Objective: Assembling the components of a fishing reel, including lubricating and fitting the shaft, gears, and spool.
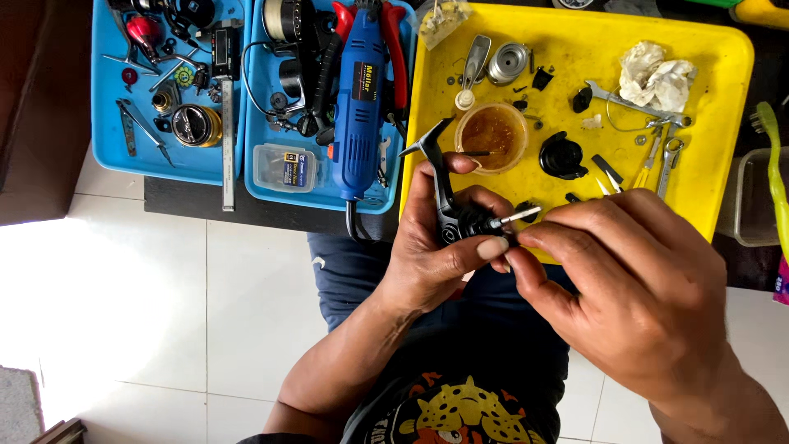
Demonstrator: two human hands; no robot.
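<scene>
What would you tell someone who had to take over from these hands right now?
Left hand: holds the black reel body, its foot pointing up.
Right hand: its fingers pinch at the silver shaft sticking out of the body.
Yellow tray: loose black parts, grease cup, wrenches, crumpled tissue.
Blue trays: rotary tool and more tools.
Done: reel is in pieces.
Left: cannot tell.

White tiled floor, brightly sunlit; dark table
</scene>
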